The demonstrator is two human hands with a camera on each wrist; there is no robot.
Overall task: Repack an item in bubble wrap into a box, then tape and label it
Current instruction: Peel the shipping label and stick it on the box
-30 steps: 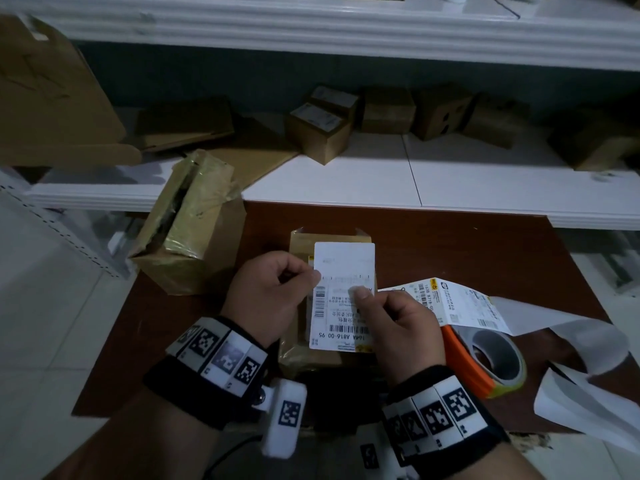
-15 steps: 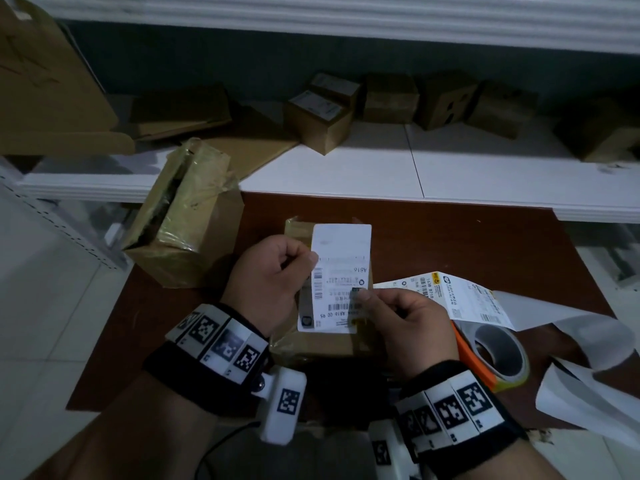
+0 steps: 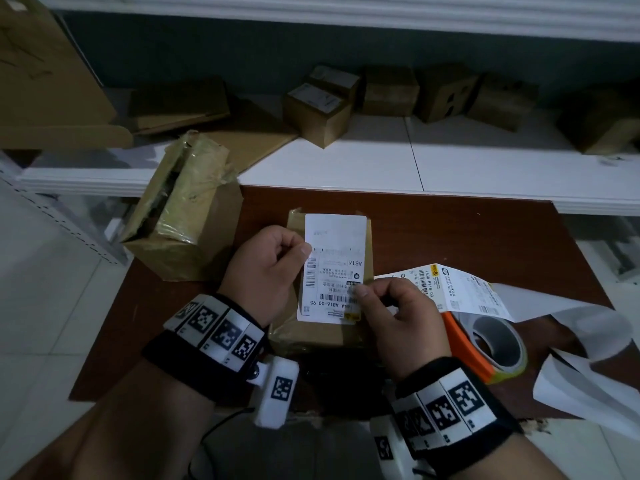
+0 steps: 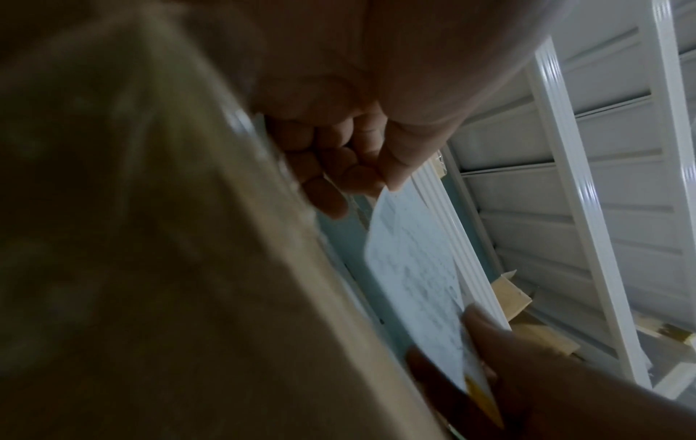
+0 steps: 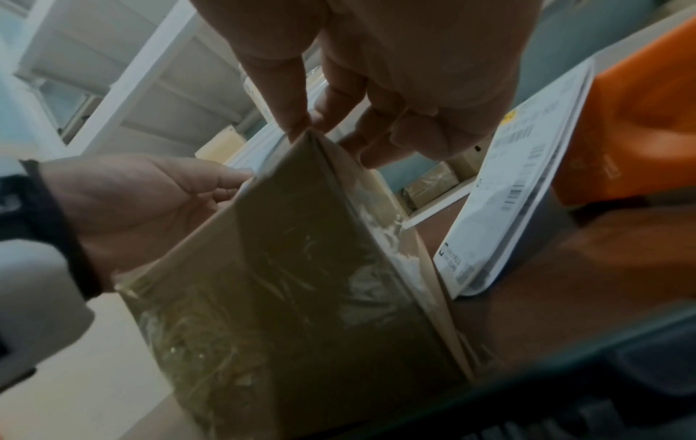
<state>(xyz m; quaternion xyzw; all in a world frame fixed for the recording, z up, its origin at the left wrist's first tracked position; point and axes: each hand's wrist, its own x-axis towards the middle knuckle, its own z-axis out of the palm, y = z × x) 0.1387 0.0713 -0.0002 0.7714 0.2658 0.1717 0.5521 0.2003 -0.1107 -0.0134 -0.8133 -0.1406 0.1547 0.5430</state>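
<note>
A small taped cardboard box (image 3: 320,336) stands on the brown table (image 3: 450,237) in front of me. Above its top hangs a white shipping label (image 3: 334,268), printed side up. My left hand (image 3: 270,268) pinches the label's left edge between thumb and forefinger. My right hand (image 3: 391,310) pinches its lower right corner. In the left wrist view the label (image 4: 414,268) hangs a little off the box (image 4: 150,268), held at both ends. The right wrist view shows the box's taped side (image 5: 301,282) below my right fingertips (image 5: 301,131).
A tape dispenser (image 3: 485,344) with an orange handle lies right of the box, under a strip of labels (image 3: 457,292) and loose backing paper (image 3: 588,368). A larger opened box (image 3: 183,216) stands at the left. Several small boxes (image 3: 322,109) sit on the white shelf behind.
Both hands have shifted the label slightly, the right fingers sliding from its middle toward its lower right corner. The box has stayed in place.
</note>
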